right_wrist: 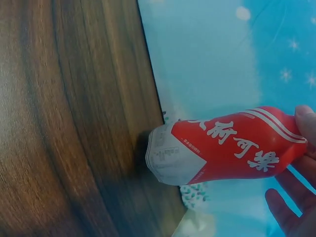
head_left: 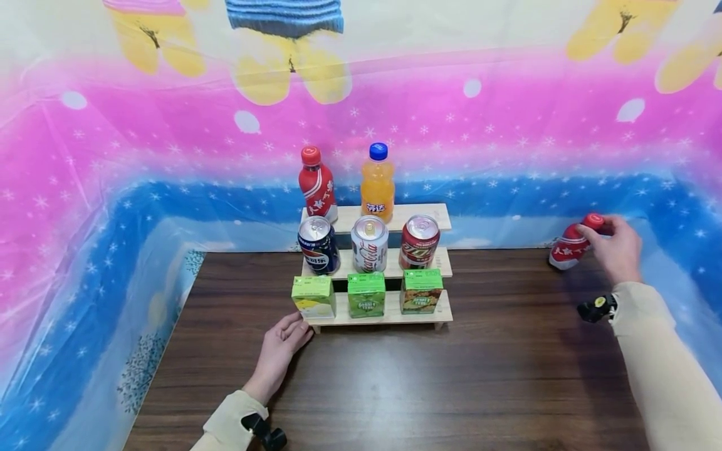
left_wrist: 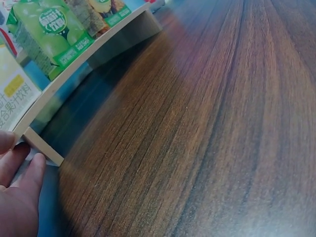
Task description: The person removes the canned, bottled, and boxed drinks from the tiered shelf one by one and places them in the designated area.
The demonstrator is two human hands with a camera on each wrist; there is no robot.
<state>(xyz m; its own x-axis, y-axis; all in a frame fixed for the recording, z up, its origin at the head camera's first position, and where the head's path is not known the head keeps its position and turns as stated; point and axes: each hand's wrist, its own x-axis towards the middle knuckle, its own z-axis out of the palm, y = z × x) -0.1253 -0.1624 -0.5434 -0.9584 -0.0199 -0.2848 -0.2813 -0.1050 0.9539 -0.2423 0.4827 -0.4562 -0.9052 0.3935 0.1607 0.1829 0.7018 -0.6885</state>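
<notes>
Over the table's far right edge my right hand [head_left: 619,249] holds a red cola bottle [head_left: 570,247] by its cap and neck. The bottle leans, its white base [right_wrist: 170,155] low and to the left. My left hand [head_left: 278,352] is at the front left corner of a wooden three-tier display rack [head_left: 395,321]. In the left wrist view its thumb [left_wrist: 6,142] lies at the shelf edge and the fingers are beside the short leg [left_wrist: 43,146], pinching that corner. Above it stands a yellow-green juice carton [head_left: 313,297].
A green carton [head_left: 366,295] and a brown-green carton [head_left: 421,292] share the bottom tier. Dark blue [head_left: 318,245], white [head_left: 370,244] and dark red [head_left: 420,243] cans fill the middle. Another red bottle [head_left: 317,186] and an orange soda bottle [head_left: 378,185] stand on top. A patterned cloth [head_left: 485,125] hangs behind.
</notes>
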